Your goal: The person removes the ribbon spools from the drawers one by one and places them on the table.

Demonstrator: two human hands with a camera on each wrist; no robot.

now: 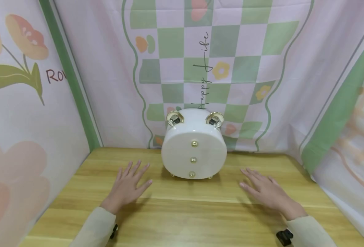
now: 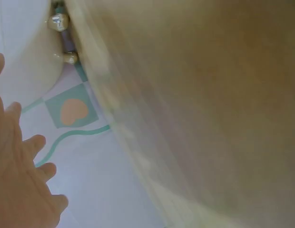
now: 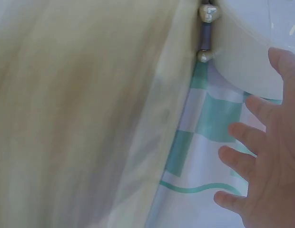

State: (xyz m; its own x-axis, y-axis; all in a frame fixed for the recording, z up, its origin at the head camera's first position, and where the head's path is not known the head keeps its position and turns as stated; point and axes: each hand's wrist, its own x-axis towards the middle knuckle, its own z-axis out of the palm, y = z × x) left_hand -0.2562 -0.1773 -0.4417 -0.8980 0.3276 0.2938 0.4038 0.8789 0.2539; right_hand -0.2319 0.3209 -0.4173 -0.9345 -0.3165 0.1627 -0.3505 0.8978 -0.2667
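Observation:
A glossy white box with a rounded oval front stands upright near the back of the wooden table. Three gold ball knobs run down its front in a column. Two gold-rimmed round fittings sit on top like ears, and small gold feet show underneath. To the box's left, my left hand has its fingers spread, holding nothing and apart from the box. On the other side my right hand is likewise spread, palm toward the table, without touching the box.
The wooden table spans the front, its grain blurred in both wrist views. Behind it hangs a curtain with green and white checks and flowers. Printed cloth also closes off the left and right sides.

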